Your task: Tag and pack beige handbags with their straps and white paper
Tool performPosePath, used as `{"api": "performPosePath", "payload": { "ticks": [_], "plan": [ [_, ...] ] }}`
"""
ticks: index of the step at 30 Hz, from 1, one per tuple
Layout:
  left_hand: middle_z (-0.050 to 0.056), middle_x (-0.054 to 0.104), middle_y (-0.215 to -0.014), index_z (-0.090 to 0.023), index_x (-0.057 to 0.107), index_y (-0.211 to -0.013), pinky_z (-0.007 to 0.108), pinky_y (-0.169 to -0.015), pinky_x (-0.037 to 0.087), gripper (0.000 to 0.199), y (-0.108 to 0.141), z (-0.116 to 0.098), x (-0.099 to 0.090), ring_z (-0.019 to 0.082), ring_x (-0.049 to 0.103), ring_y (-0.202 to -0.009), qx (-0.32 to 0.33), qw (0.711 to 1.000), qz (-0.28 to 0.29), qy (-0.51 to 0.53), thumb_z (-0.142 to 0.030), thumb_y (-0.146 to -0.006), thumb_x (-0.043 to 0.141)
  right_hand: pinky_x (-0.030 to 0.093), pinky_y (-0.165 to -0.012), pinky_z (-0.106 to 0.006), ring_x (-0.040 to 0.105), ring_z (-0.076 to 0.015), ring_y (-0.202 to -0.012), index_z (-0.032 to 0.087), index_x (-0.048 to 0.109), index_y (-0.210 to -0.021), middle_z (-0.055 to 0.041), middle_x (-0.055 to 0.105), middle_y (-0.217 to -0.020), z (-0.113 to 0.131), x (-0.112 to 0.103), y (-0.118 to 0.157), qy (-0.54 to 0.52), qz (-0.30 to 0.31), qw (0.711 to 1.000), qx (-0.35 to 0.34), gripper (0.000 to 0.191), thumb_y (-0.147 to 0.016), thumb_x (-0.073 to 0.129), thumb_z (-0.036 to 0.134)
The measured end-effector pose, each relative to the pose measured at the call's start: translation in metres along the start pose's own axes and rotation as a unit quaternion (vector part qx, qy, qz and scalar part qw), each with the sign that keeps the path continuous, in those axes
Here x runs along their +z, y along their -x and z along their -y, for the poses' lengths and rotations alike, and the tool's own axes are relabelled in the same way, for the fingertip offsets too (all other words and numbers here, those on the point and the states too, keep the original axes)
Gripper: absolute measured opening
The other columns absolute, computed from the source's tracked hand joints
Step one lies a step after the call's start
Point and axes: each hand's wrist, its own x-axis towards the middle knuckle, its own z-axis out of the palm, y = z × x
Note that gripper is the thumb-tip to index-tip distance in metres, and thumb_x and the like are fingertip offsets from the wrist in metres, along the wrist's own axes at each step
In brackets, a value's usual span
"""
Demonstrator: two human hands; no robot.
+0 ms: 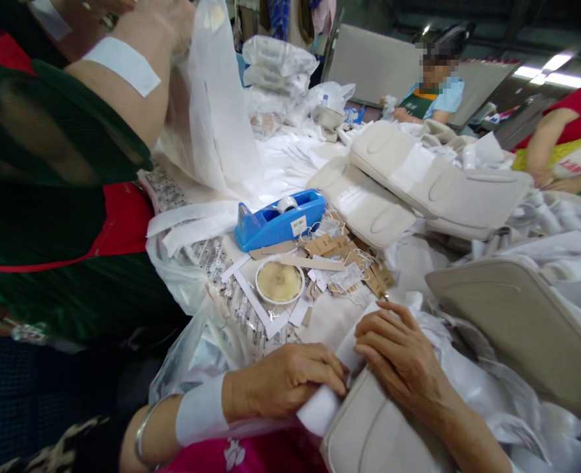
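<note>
While the left hand (pixel 283 381) is pinching a white paper strip (pixel 337 374) against the top edge of a beige padded cover (pixel 373 433), the right hand (pixel 401 358) is lying flat on the same strip, its fingers together; both are touching at the near edge of the worktop (pixel 329 315). Just beyond are sitting a round dish (pixel 279 282), scattered brown tags (pixel 342 253) and a blue tape dispenser (pixel 278 220). A co-worker's arm (pixel 123 79) is lifting white fabric (pixel 216 105) at upper left.

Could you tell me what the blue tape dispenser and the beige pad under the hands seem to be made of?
The tape dispenser looks like moulded plastic: glossy, evenly blue, hard-edged. The beige pad looks like soft padded fabric or leatherette, matt with stitched seams; which one is unclear. Both hands, left hand and right hand, press white sheet against it.
</note>
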Motion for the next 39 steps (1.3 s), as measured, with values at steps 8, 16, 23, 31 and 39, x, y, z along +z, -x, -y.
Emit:
{"api": "performPosePath", "payload": {
  "ticks": [8,16,23,31,39],
  "plan": [
    [0.001,0.066,-0.075,-0.017,0.061,-0.081,0.02,-0.066,0.041,0.009,-0.017,0.004,0.018,0.013,0.059,-0.07,-0.089,0.99,-0.044,-0.1,-0.01,-0.08,0.055,0.031,-0.073,-0.035,0.041,-0.0139,-0.068,0.019,0.045,-0.072,0.0014,0.046,-0.07,0.006,-0.008,-0.001,-0.041,-0.001,0.999,-0.025,0.028,-0.097,0.051,0.029],
    [0.002,0.069,-0.082,-0.018,0.066,-0.097,0.02,-0.066,0.04,0.022,-0.016,-0.003,0.017,0.013,0.059,-0.07,-0.187,0.978,-0.021,-0.09,-0.017,-0.09,0.045,0.029,-0.075,-0.035,0.04,-0.0137,-0.068,0.02,0.042,-0.072,0.0027,0.045,-0.069,0.003,-0.006,0.0,0.013,-0.018,1.0,-0.022,0.027,-0.095,0.055,0.023],
    [0.0,0.066,-0.065,-0.018,0.073,-0.086,0.019,-0.057,0.034,0.023,-0.026,-0.011,0.017,0.011,0.056,-0.059,-0.238,0.964,-0.03,-0.115,-0.021,-0.087,0.051,0.031,-0.078,-0.035,0.04,-0.0134,-0.068,0.019,0.044,-0.08,0.0027,0.049,-0.07,0.002,-0.006,0.0,-0.001,-0.046,0.999,-0.011,0.017,-0.096,0.052,0.02],
    [0.002,0.066,-0.063,-0.016,0.073,-0.076,0.023,-0.053,0.029,0.024,-0.055,-0.017,0.024,0.013,0.054,-0.056,-0.292,0.935,-0.053,-0.194,-0.03,-0.082,0.055,0.03,-0.076,-0.036,0.04,-0.0162,-0.075,0.018,0.049,-0.073,-0.0009,0.051,-0.072,0.002,-0.007,-0.001,0.029,-0.025,0.999,-0.009,0.027,-0.099,0.045,0.025],
    [0.009,0.062,-0.114,-0.018,0.055,-0.13,0.03,-0.087,0.05,0.046,-0.031,-0.028,0.003,0.02,0.059,-0.103,-0.265,0.95,-0.163,-0.021,-0.029,-0.085,0.056,0.029,-0.075,-0.037,0.039,-0.0161,-0.074,0.017,0.053,-0.065,-0.0012,0.053,-0.069,-0.001,-0.001,-0.002,0.052,-0.026,0.998,-0.011,0.036,-0.099,0.048,0.031]
  ]
}}
